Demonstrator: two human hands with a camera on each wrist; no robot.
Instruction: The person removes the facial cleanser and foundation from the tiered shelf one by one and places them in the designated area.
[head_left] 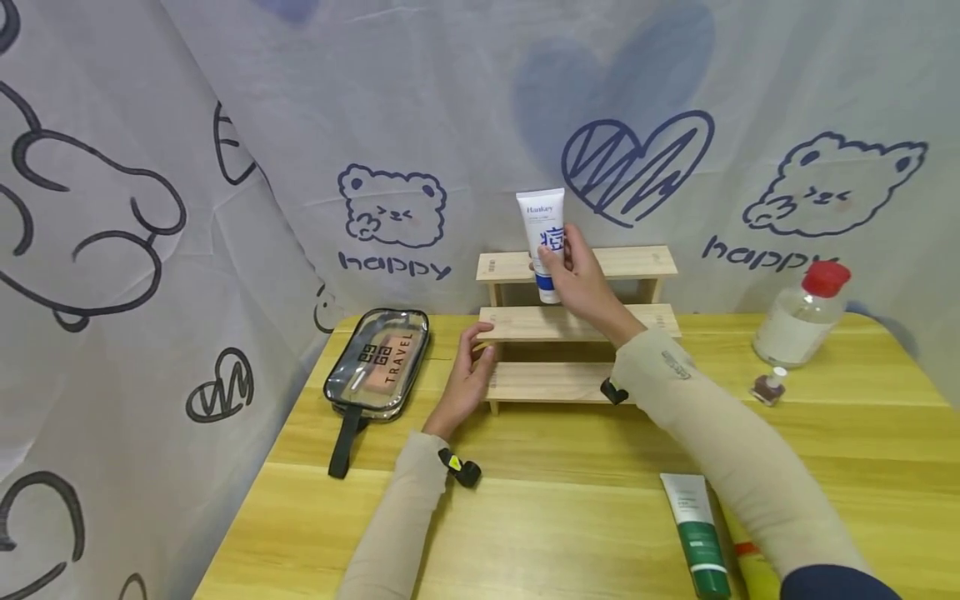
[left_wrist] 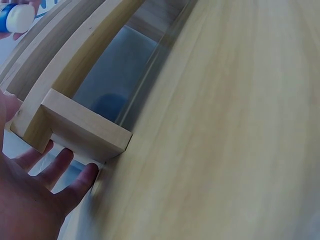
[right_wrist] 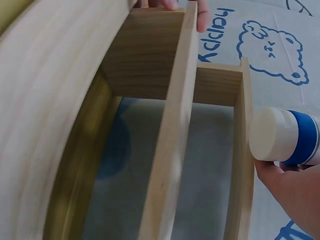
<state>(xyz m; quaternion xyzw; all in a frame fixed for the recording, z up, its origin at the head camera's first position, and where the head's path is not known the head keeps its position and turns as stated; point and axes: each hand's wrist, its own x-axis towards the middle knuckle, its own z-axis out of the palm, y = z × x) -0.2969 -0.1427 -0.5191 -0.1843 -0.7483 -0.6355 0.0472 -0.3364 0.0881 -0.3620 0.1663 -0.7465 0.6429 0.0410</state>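
My right hand (head_left: 583,279) grips a white squeeze tube (head_left: 542,212) with blue print and a blue band, cap down. The tube is upright in front of the top tier of a three-tier wooden display rack (head_left: 570,323). In the right wrist view its white cap (right_wrist: 264,134) shows beside the top board; I cannot tell whether they touch. My left hand (head_left: 467,379) holds the rack's left end at the middle tier. The left wrist view shows that hand's fingers (left_wrist: 57,167) at the end panel (left_wrist: 90,125).
Left of the rack lies a clear travel pouch (head_left: 378,362) with a black strap. To the right stand a red-capped bottle (head_left: 798,325) and a small nail polish bottle (head_left: 768,387). A green and white tube (head_left: 697,533) lies near the front, beside a yellow item (head_left: 759,575) partly under my right arm.
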